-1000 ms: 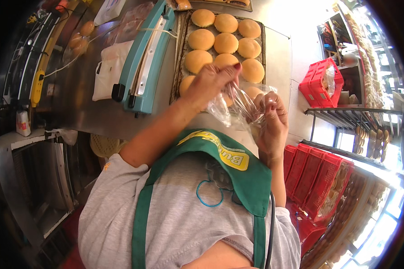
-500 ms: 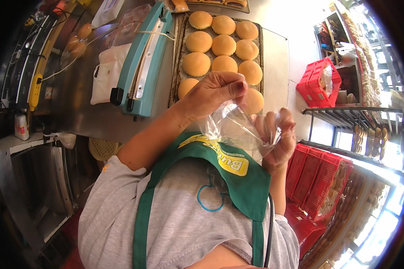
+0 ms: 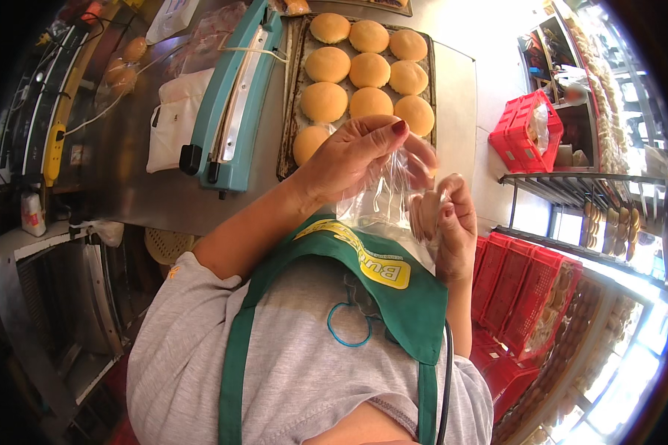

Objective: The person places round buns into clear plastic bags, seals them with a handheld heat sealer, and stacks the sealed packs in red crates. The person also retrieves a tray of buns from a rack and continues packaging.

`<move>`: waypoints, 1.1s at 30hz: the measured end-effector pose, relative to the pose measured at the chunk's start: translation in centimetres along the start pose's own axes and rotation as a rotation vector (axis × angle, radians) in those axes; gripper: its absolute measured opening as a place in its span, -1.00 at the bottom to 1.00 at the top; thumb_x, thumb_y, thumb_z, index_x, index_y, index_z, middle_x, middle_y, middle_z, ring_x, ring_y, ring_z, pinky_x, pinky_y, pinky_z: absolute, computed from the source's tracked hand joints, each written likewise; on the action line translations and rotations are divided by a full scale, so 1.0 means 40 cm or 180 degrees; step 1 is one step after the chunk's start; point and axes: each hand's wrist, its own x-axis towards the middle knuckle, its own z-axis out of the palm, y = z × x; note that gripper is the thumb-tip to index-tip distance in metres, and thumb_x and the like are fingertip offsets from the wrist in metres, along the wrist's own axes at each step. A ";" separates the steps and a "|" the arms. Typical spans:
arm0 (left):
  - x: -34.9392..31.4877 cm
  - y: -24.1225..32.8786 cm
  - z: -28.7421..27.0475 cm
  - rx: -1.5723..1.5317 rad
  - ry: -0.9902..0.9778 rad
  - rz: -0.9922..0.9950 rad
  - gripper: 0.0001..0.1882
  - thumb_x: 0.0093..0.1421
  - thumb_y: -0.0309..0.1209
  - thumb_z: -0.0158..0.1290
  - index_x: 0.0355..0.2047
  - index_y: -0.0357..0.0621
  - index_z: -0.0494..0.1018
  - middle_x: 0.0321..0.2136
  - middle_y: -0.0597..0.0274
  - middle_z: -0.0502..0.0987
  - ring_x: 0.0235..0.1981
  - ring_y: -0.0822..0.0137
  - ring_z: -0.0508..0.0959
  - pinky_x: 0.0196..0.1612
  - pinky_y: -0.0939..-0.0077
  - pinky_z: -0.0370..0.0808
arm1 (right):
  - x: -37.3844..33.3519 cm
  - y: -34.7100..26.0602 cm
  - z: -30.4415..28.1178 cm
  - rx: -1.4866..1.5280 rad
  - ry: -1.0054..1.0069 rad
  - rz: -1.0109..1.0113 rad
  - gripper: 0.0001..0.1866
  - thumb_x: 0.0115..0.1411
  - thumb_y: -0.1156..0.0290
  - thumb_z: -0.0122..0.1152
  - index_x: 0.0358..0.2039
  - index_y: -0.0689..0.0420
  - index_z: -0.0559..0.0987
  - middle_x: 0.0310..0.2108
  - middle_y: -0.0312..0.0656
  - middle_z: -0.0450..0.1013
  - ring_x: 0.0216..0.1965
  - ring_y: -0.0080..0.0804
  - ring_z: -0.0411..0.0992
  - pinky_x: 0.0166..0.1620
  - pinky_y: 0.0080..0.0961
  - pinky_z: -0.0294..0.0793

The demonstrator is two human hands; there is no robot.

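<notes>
A single head-worn fisheye view looks steeply down the person's own chest and green apron [image 3: 393, 297], which fill the lower middle at close range. The steel surface [image 3: 163, 200] with its tray of buns [image 3: 364, 74] lies beyond, toward the top edge. Red crates [image 3: 527, 297] and racks curve along the right rim.

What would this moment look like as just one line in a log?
left hand: holds clear plastic bag | right hand: holds same bag | tray: buns | beside tray: teal bag sealer
</notes>
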 end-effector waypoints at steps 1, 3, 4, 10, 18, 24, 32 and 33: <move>-0.004 0.007 0.000 0.0095 -0.0223 -0.0021 -0.61 0.40 -0.18 -0.08 -0.42 -0.25 0.48 -0.53 0.14 0.53 -0.43 0.34 0.55 -0.20 0.40 0.49 | -0.001 -0.001 -0.007 -0.0112 0.0193 0.0183 -0.80 0.29 0.31 0.19 -0.33 0.07 0.36 -0.71 -0.40 0.18 -0.67 -0.62 0.17 -0.25 -0.53 0.32; -0.013 0.021 0.001 0.0619 -0.0816 -0.0016 -0.64 0.39 -0.23 -0.06 -0.42 -0.26 0.50 -0.55 0.14 0.54 -0.43 0.35 0.56 -0.15 0.36 0.50 | 0.001 -0.017 -0.025 -0.0428 0.0192 -0.0219 -0.83 0.26 0.42 0.19 -0.37 0.13 0.37 -0.69 -0.37 0.26 -0.69 -0.62 0.17 -0.26 -0.58 0.34; -0.020 0.024 0.006 0.1244 -0.0900 -0.0205 -0.68 0.39 -0.29 -0.03 -0.45 -0.24 0.48 -0.57 0.17 0.54 -0.47 0.38 0.55 -0.19 0.36 0.51 | 0.001 -0.037 -0.037 -0.0569 0.0157 -0.0379 -0.85 0.23 0.48 0.20 -0.37 0.15 0.38 -0.66 -0.33 0.31 -0.69 -0.63 0.19 -0.27 -0.59 0.35; 0.010 0.048 0.007 0.1305 -0.0917 0.0286 -0.69 0.40 -0.24 -0.07 -0.40 -0.20 0.41 -0.50 0.13 0.56 -0.53 0.40 0.54 -0.39 0.49 0.50 | -0.032 -0.114 -0.059 -0.1736 0.0248 -0.0159 -0.78 0.04 0.68 0.30 -0.31 0.26 0.46 -0.49 -0.25 0.47 -0.58 -0.65 0.36 -0.41 -0.65 0.38; 0.019 0.113 -0.011 0.1772 -0.0678 0.0824 -0.73 0.43 -0.25 -0.13 -0.38 -0.13 0.28 -0.41 0.00 0.55 -0.53 0.32 0.55 -0.30 0.41 0.52 | -0.038 -0.088 -0.068 -0.2110 0.0587 -0.0518 -0.71 0.08 0.58 0.30 -0.15 0.24 0.52 -0.27 -0.22 0.54 -0.29 -0.52 0.43 -0.05 -0.51 0.38; 0.027 0.047 0.019 0.1934 -0.0824 0.0789 -0.67 0.38 -0.22 -0.03 -0.45 -0.15 0.25 -0.41 0.03 0.57 -0.42 0.31 0.57 -0.22 0.42 0.51 | -0.020 -0.047 -0.026 -0.3396 0.0366 -0.0267 -0.74 -0.05 0.70 0.34 -0.28 0.25 0.58 -0.41 -0.22 0.50 -0.32 -0.50 0.44 -0.20 -0.58 0.40; -0.022 0.079 0.015 0.1626 -0.0847 -0.0313 -0.78 0.17 -0.42 0.21 -0.29 -0.17 0.38 -0.47 0.15 0.57 -0.50 0.47 0.53 -0.29 0.50 0.45 | -0.014 -0.103 -0.022 -0.2425 0.1025 -0.1804 -0.90 0.03 0.67 0.28 -0.47 0.21 0.54 -0.43 -0.22 0.49 -0.24 -0.36 0.40 0.08 -0.34 0.30; -0.030 0.085 0.022 0.1987 -0.0869 -0.0438 -0.74 0.14 -0.44 0.23 -0.23 -0.18 0.40 -0.48 0.18 0.57 -0.50 0.50 0.52 -0.25 0.48 0.45 | -0.016 -0.104 -0.014 -0.2210 0.0790 -0.1774 -0.90 0.02 0.67 0.27 -0.47 0.20 0.54 -0.45 -0.23 0.49 -0.28 -0.35 0.41 0.09 -0.31 0.31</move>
